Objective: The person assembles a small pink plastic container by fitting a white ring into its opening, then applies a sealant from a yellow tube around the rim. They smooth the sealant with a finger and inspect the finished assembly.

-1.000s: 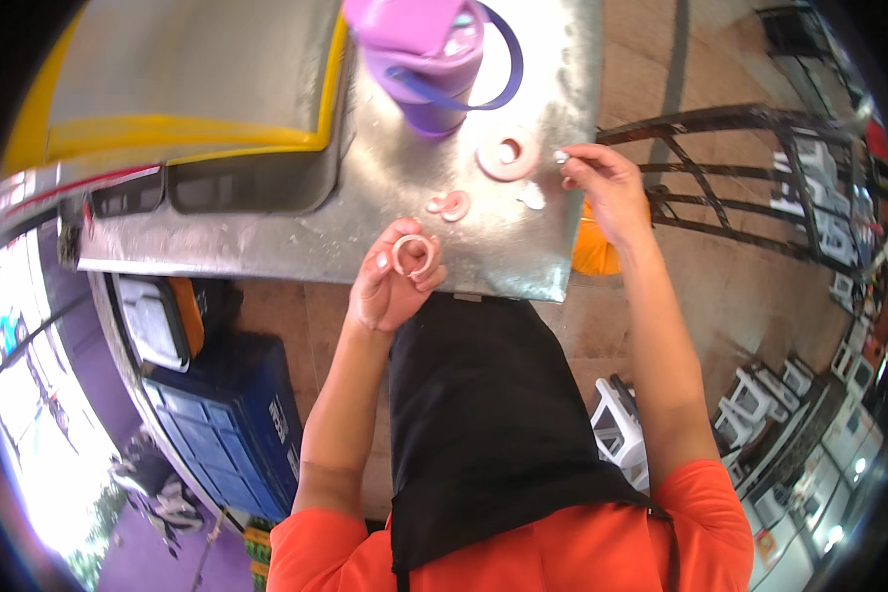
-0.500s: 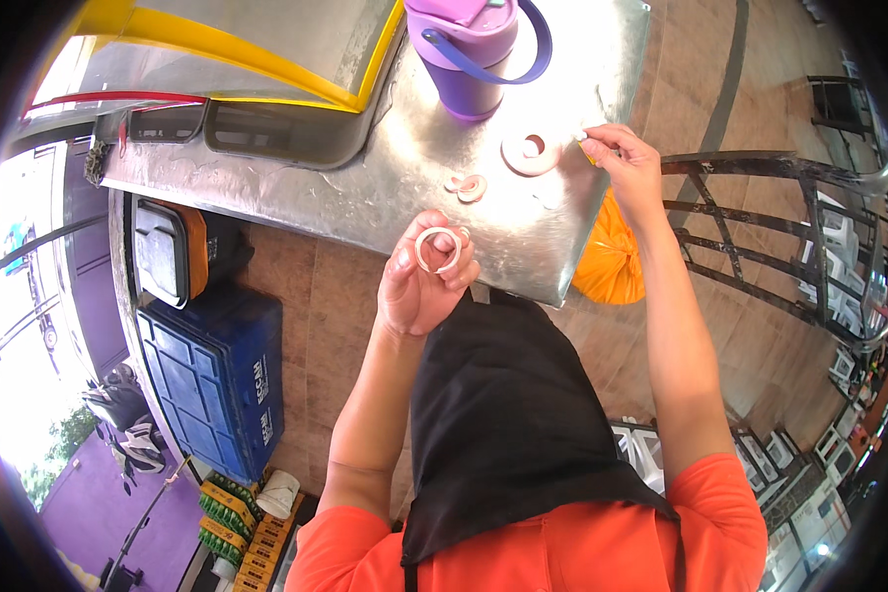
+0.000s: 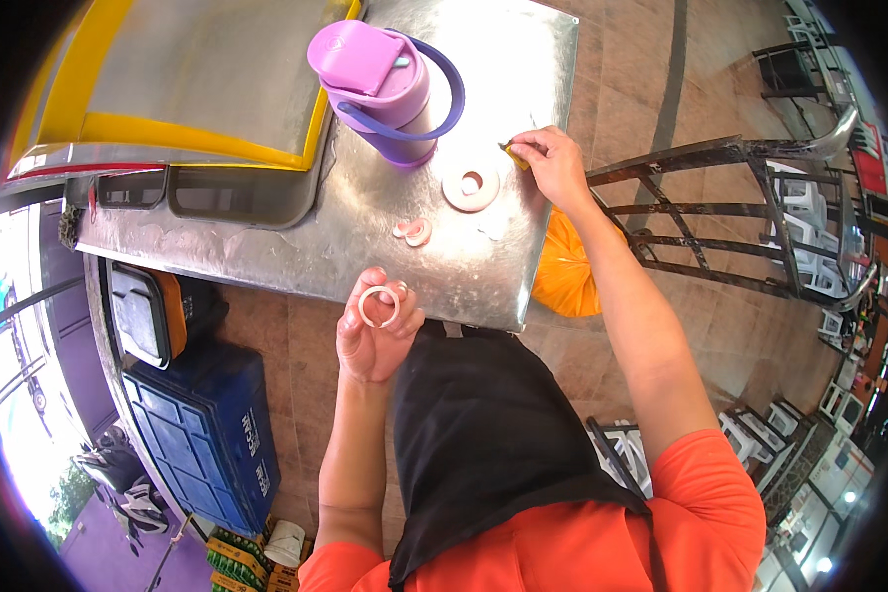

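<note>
My left hand [image 3: 377,340] is raised just off the near table edge, its fingers curled around a pale cream ring [image 3: 363,308]. Over the right side of the metal table, my right hand [image 3: 555,163] pinches a small yellow piece [image 3: 516,156] with a dark tip; its exact kind is too small to make out. Left of and nearer than that hand lies a thick pale roll-shaped ring [image 3: 456,196], with a small light piece in its middle. Closer to my left hand, a small pinkish-white looped piece [image 3: 418,233] rests on the metal.
A purple lidded tumbler [image 3: 385,99] with a dark handle stands on the steel table [image 3: 266,247]. Yellow-framed equipment [image 3: 187,138] fills the far left. An orange bag [image 3: 567,266] hangs by the right edge, near a metal railing [image 3: 701,202]. A blue bin [image 3: 212,434] stands below left.
The whole view has shifted, so the table sits further left and lower. My right hand has moved slightly farther away past the roll-shaped ring. My left hand still holds the cream ring.
</note>
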The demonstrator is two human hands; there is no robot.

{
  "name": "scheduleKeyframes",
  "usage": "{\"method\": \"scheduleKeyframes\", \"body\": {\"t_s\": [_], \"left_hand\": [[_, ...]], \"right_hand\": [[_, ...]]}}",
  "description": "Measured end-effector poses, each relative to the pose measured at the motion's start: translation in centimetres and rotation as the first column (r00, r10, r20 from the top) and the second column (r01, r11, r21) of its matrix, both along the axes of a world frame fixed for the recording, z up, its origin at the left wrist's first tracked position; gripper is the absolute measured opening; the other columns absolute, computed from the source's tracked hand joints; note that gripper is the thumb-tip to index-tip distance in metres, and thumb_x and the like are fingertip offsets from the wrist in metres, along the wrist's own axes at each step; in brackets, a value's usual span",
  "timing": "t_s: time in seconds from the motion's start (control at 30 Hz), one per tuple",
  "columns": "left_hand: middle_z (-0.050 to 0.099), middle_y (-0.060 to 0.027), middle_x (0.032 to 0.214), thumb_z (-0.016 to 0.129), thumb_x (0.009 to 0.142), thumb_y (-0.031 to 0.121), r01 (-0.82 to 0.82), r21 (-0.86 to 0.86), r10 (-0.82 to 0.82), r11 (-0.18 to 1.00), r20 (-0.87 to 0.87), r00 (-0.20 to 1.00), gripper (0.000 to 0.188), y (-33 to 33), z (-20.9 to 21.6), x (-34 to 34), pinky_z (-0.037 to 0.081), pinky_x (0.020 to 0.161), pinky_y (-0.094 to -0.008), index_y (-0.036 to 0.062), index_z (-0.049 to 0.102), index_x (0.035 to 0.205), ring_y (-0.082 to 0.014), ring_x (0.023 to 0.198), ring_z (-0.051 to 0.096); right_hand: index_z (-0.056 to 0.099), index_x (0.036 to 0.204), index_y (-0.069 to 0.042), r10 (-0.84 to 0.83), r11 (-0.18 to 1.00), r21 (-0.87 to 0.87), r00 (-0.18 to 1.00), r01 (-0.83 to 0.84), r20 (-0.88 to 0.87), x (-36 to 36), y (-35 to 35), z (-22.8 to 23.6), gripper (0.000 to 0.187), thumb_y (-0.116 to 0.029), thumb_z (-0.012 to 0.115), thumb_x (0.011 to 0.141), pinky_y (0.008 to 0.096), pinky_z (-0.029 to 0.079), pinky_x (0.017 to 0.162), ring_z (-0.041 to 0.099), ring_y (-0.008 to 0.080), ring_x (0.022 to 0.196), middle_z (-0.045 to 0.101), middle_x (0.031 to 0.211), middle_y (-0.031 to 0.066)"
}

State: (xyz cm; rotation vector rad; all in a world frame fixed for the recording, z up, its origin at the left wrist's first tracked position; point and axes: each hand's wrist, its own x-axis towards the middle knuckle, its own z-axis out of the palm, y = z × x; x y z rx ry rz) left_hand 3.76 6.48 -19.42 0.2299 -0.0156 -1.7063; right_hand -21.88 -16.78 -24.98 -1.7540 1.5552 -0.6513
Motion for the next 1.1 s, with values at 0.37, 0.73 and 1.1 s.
{"method": "scheduleKeyframes", "body": {"t_s": [0.37, 0.73, 1.1], "left_hand": [[0.070, -0.0150, 0.119, 0.079, 0.088, 0.026, 0.003, -0.036, -0.003, 0.999, 0.014, 1.000, 0.052, -1.3, 0.1, 2.2, 0.039, 0.067, -0.0253, 0.0067, 0.057, 0.132, -0.0117, 0.074, 0.046], [0.069, -0.0106, 0.110, 0.079, 0.087, 0.029, 0.084, -0.015, -0.082, 0.996, 0.074, 0.994, 0.049, -2.6, 2.6, 4.1, 0.039, 0.066, -0.0271, 0.0117, 0.059, 0.128, -0.0130, 0.076, 0.047], [0.069, -0.0107, 0.111, 0.081, 0.087, 0.039, 0.200, -0.159, -0.135, 0.967, 0.348, 0.928, 0.056, -6.4, 9.2, 2.7, 0.038, 0.070, -0.0289, 0.0124, 0.055, 0.129, -0.0133, 0.078, 0.048]], "right_hand": [[0.066, 0.125, -0.003, -0.033, 0.999, -0.041, 0.998, 0.031, -0.054, 2.9, 5.8, 3.1, 0.055, -0.028, 0.085, 0.080, 0.0380, 0.051, 0.090, 0.064, 0.0286, 0.105, 0.065, 0.116, 0.0149], [0.044, 0.142, 0.001, 0.102, 0.994, -0.039, 0.994, -0.104, -0.036, 5.8, 8.1, 4.3, 0.083, -0.020, 0.088, 0.075, 0.0426, 0.046, 0.107, 0.054, 0.0325, 0.128, 0.054, 0.136, 0.0211], [0.036, 0.152, 0.003, -0.336, 0.854, 0.364, 0.140, -0.371, 0.931, 2.3, 16.9, 17.1, 0.098, 0.007, 0.087, 0.068, 0.0369, 0.051, 0.108, 0.057, 0.0218, 0.130, 0.054, 0.141, 0.0120]]}}
